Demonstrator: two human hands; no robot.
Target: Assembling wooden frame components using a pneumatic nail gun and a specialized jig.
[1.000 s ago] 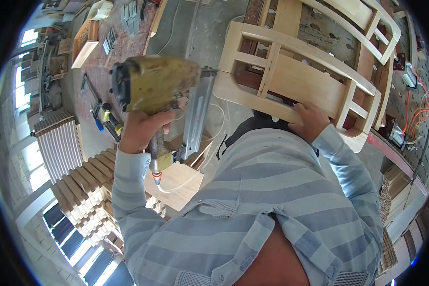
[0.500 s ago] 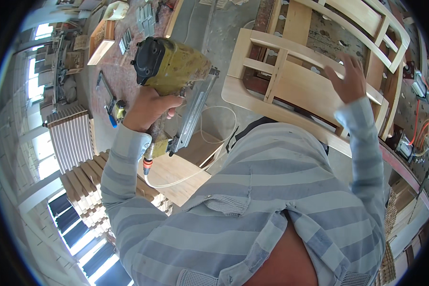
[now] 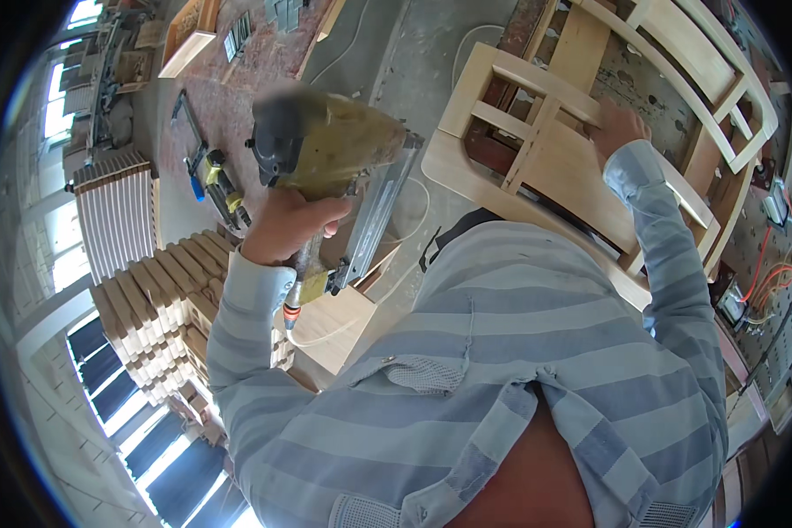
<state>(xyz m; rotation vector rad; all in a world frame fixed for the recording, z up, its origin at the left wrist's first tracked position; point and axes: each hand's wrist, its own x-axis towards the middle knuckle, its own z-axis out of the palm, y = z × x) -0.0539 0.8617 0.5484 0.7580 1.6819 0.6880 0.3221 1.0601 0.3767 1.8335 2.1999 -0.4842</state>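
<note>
My left hand (image 3: 292, 222) is wrapped round the handle of a yellow and black nail gun (image 3: 352, 145), held up to the left of my body. Its long metal magazine (image 3: 380, 211) slants beside the handle, and an air hose joins its lower end. In front of me to the right lies a pale wooden frame (image 3: 453, 167) with a wide panel and slats. My right hand (image 3: 620, 134) is closed over the frame's far curved rail, its fingertips partly hidden by the hand and the rail.
A second wooden frame (image 3: 695, 53) lies beyond the first, on the metal worktable. Left of me, a reddish bench (image 3: 246, 114) carries hand tools (image 3: 224, 189) and a wooden box (image 3: 185, 53). Stacked wood pieces (image 3: 154, 308) stand at the lower left. Orange hoses (image 3: 776, 273) run at the right.
My right hand has come down from above the frame onto its far rail and closed there. The nail gun stays in my left hand; the view has shifted slightly.
</note>
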